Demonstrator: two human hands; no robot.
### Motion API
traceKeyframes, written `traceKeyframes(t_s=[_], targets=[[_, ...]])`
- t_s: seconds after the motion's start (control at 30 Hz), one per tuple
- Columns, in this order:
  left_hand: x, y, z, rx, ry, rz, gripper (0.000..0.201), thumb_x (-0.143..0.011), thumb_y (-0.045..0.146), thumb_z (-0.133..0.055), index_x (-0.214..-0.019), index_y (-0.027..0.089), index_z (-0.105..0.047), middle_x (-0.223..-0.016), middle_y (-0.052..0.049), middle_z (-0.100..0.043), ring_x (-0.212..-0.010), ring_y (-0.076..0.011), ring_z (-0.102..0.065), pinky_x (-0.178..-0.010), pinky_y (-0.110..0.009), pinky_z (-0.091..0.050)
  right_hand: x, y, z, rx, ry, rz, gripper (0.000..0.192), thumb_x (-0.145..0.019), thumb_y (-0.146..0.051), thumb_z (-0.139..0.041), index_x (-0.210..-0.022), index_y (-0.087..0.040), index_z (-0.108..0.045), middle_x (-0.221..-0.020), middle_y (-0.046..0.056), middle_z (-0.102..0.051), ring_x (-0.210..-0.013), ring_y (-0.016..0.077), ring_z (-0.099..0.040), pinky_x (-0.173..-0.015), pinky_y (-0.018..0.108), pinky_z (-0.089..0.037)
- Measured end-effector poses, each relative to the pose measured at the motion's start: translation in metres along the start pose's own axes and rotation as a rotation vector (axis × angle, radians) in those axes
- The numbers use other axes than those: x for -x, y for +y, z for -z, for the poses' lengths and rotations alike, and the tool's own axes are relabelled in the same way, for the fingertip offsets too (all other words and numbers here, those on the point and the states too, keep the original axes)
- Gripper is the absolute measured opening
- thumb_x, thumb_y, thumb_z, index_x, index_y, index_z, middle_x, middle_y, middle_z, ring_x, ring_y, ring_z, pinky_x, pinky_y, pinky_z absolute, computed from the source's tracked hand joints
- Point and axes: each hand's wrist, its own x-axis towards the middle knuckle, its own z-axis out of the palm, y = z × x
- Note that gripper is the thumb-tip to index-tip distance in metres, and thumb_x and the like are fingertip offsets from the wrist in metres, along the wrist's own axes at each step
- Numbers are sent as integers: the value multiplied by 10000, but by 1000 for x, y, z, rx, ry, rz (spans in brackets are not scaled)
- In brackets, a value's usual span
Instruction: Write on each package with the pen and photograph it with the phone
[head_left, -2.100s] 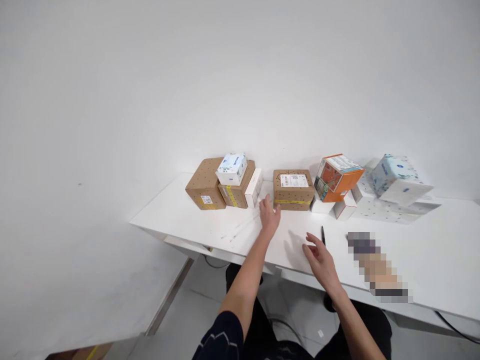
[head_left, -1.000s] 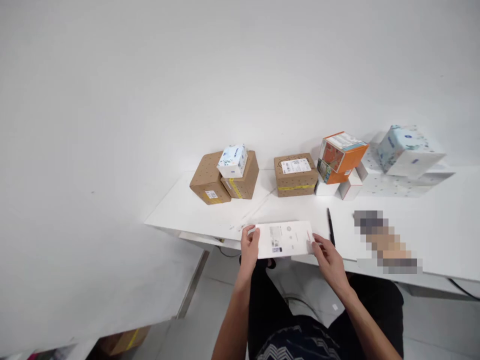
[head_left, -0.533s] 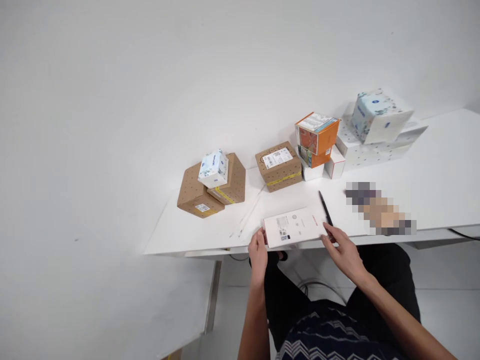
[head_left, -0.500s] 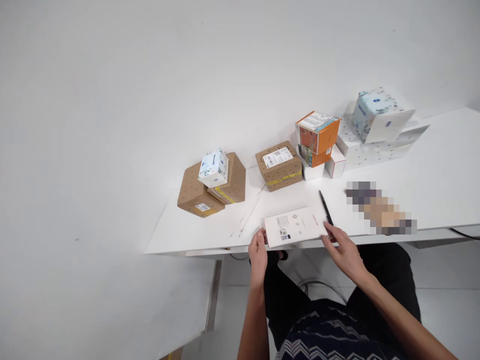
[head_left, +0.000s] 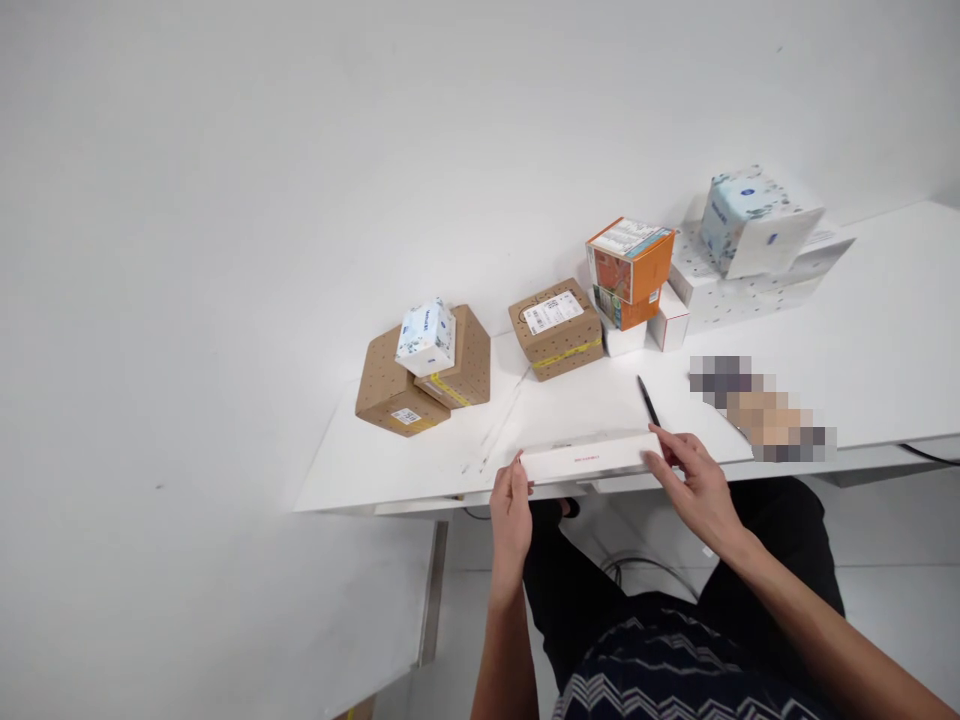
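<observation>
A flat, white rectangular cardboard box (head_left: 585, 458) stands tipped up on its long edge at the near rim of the white tabletop (head_left: 862, 340), its narrow side face turned to the camera and bearing a small line of red print. The left hand (head_left: 511, 505) grips its left end with fingers curled round the corner; the right hand (head_left: 697, 485) holds the right end, fingers partly spread and pressed against the box, thumb on top.

Just beyond the box, at about one o'clock, a black pen (head_left: 648, 400) lies on the tabletop. Further back, at eleven o'clock, two brown dotted cardboard parcels (head_left: 390, 385) with yellow tape sit together, a small pale blue patterned tissue pack (head_left: 425, 335) resting on them. At twelve o'clock is a single brown dotted parcel with a white label (head_left: 555, 320). To its right, at one o'clock, an orange printed carton (head_left: 628, 262) sits on small white boxes (head_left: 667, 318), and at two o'clock a large pale blue tissue pack (head_left: 750, 220) leans on a white dotted flat box (head_left: 750, 295).

The tabletop is white and lightly scuffed, set against a plain white wall (head_left: 300, 150). A pale grey floor (head_left: 885, 600) shows below.
</observation>
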Motion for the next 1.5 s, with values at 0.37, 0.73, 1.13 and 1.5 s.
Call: traceKeyframes(t_s=[0.37,0.73,1.13,1.5], targets=[[-22,-30,-30,154,-128,-18,528,-876,527,-519,-1308,227,-481,-1260,-108,-580,-1195,-214,-529,-1007,-338,-402,-26,15,-12,77,-139,-59,484,-894,-439,-476,-1294,-169,-522,-1102,131,-586,-644,158,-576,-667,356,-525],[-37,-43,-41,-20,70,66,560,-844,539,-536,-1225,130,-576,-1040,-127,-663,-924,-211,-619,-856,-348,-473,-40,30,-5,237,-89,-4,433,-897,-497,-449,-1112,-181,-651,-929,97,-654,-578,157,-566,-607,323,-492],[-1,-39,-65,-478,171,-661,213,-891,323,-548,-1011,197,-671,-1111,-121,-585,-1120,-262,-502,-975,-459,-378,-73,47,-9,682,-316,-100,402,-851,-176,-456,-1218,-178,-619,-837,103,-591,-615,195,-580,-571,298,-381],[-8,-36,-105,-648,193,-673,296,-822,428,-651,-1087,296,-677,-1156,-75,-632,-1140,-293,-501,-990,-483,-310,-65,31,31,-447,-45,-276,204,-784,-351,-518,-878,-199,-616,-688,46,-623,-536,165,-552,-502,316,-429]])
